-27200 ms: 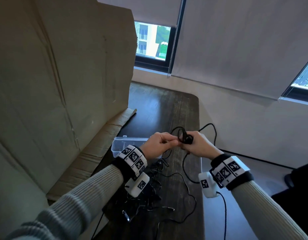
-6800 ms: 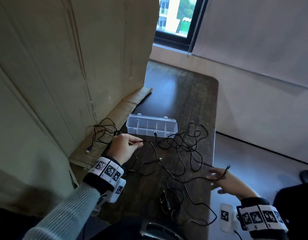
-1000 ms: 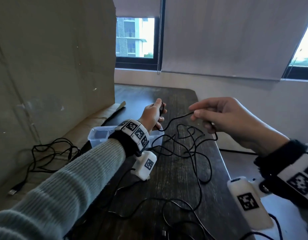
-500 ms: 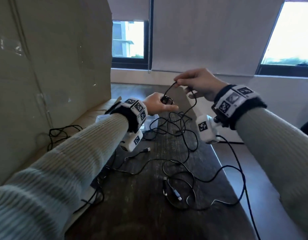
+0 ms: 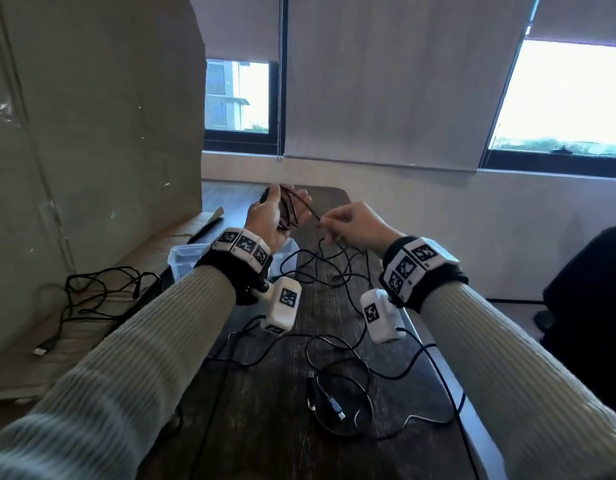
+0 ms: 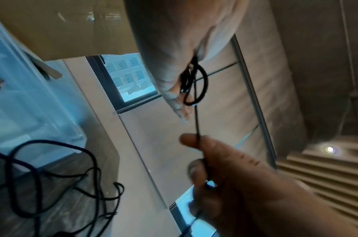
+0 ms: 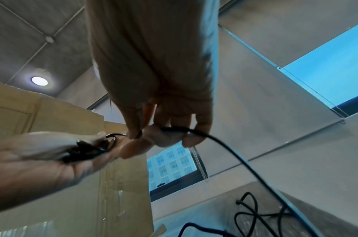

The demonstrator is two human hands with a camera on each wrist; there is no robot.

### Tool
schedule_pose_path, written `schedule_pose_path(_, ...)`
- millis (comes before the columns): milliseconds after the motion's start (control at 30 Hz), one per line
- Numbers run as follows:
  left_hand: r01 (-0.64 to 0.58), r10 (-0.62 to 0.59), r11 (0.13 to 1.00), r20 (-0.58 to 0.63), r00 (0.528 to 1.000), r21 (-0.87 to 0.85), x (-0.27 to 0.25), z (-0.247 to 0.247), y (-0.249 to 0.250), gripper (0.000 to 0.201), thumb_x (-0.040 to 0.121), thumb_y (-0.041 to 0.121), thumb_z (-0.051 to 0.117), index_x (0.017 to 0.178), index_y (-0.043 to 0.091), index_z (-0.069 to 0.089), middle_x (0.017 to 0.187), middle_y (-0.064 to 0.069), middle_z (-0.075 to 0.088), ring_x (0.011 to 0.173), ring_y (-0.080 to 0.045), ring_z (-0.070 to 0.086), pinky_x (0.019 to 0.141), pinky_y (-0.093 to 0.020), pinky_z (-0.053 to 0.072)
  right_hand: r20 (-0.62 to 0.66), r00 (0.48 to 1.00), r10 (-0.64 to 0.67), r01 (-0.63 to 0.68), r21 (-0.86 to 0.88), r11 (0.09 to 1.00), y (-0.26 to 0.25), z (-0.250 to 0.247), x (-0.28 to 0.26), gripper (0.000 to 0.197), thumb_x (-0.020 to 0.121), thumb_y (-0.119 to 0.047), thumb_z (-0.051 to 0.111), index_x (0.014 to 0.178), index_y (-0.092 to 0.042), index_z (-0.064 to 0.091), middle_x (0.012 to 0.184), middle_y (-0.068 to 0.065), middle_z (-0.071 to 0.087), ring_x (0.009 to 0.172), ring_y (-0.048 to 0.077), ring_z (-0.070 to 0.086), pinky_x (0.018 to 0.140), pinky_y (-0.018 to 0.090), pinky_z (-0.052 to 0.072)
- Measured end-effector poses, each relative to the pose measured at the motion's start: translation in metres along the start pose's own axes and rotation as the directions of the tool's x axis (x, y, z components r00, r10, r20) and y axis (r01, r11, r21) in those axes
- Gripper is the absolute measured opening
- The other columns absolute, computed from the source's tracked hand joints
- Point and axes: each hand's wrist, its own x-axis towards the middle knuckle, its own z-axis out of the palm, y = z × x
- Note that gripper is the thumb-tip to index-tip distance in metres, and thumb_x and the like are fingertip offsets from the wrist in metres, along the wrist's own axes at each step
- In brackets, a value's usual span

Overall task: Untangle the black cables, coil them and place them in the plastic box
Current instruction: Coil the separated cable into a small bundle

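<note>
The left hand (image 5: 270, 216) is raised above the far part of the dark wooden table (image 5: 285, 427), palm turned toward the camera, thumb and fingers curled round a small coil of thin black cable (image 5: 288, 211) of several loops. From that coil, 1 straight run of the same cable slopes down and to the right to the right hand (image 5: 355, 225), just beside it, where thumb and forefinger pinch the strand while the other fingers curl loosely. Below the right hand the cable drops to the table and joins the loose black cables (image 5: 337, 372) sprawled along its length, 1 ending in a USB plug near the front.

The clear plastic box (image 5: 185, 258) sits on the table under the left wrist, its long side running left to right, mostly hidden by the arm. A second bundle of black cable (image 5: 95, 296) lies on the flattened cardboard flap (image 5: 91, 327) to the left, against the tall upright cardboard sheet (image 5: 91, 116). The table's right edge runs close under the right forearm, with floor beyond.
</note>
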Motion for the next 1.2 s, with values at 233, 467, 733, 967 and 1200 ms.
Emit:
schedule_pose_path(233, -0.079, 0.076, 0.997, -0.181, 0.981, -0.008, 0.001, 0.01, 0.013, 0.03, 0.102, 0.034, 0.038, 0.08, 0.02, 0.052, 0.058, 0.007, 0.041, 0.035, -0.005, 0.036, 0.043, -0.018, 0.04, 0.05, 0.997, -0.058, 0.056, 0.033, 0.998, 0.005, 0.014, -0.01, 0.032, 0.096, -0.031, 0.057, 0.087, -0.006, 0.075, 0.052, -0.002, 0.037, 0.046, 0.01, 0.03, 0.045, 0.015, 0.029)
schedule_pose_path(467, -0.271, 0.344, 0.147, 0.208, 0.916, 0.951, -0.015, -0.015, 0.016, 0.057, 0.103, 0.043, 0.024, 0.08, 0.01, 0.065, 0.07, -0.001, 0.06, 0.07, -0.023, 0.059, 0.067, -0.028, 0.037, 0.032, 0.983, -0.182, 0.182, -0.003, 0.983, -0.012, 0.001, -0.019, 0.022, 0.095, -0.017, 0.057, 0.09, -0.004, 0.073, 0.054, -0.013, 0.053, 0.048, 0.001, 0.039, 0.051, 0.012, 0.032)
schedule_pose_path(733, -0.366, 0.019, 0.312, 0.379, 0.925, 0.877, -0.047, -0.008, 0.005, 0.044, 0.098, 0.042, 0.046, 0.082, 0.008, 0.07, 0.062, 0.001, 0.06, 0.047, -0.003, 0.047, 0.05, -0.016, 0.036, -0.181, 0.97, -0.16, 0.166, 0.02, 0.986, -0.008, 0.004, -0.009, 0.01, 0.088, -0.028, 0.066, 0.084, -0.026, 0.075, 0.081, -0.005, 0.073, 0.078, 0.013, 0.065, 0.078, 0.034, 0.053)
schedule_pose_path(967, -0.246, 0.21, 0.89, 0.133, 0.969, 0.384, -0.037, -0.015, 0.013, 0.034, 0.102, 0.025, 0.041, 0.082, 0.006, 0.059, 0.071, -0.007, 0.064, 0.065, -0.018, 0.066, 0.063, -0.029, 0.056, -0.37, 0.928, -0.042, 0.145, 0.255, 0.956, 0.001, 0.01, -0.006, 0.018, 0.093, -0.022, 0.062, 0.094, -0.006, 0.07, 0.069, -0.01, 0.059, 0.058, 0.0, 0.049, 0.051, 0.015, 0.041)
schedule_pose_path(1200, -0.183, 0.192, 0.977, 0.078, 0.978, -0.107, -0.031, -0.026, 0.024, 0.04, 0.104, 0.037, 0.027, 0.088, 0.014, 0.056, 0.096, -0.003, 0.072, 0.099, -0.017, 0.068, 0.087, -0.053, 0.051, -0.15, 0.976, -0.159, 0.184, 0.177, 0.967, 0.006, 0.021, -0.018, 0.019, 0.094, -0.02, 0.061, 0.092, -0.008, 0.075, 0.052, -0.023, 0.059, 0.051, -0.006, 0.048, 0.057, 0.008, 0.037)
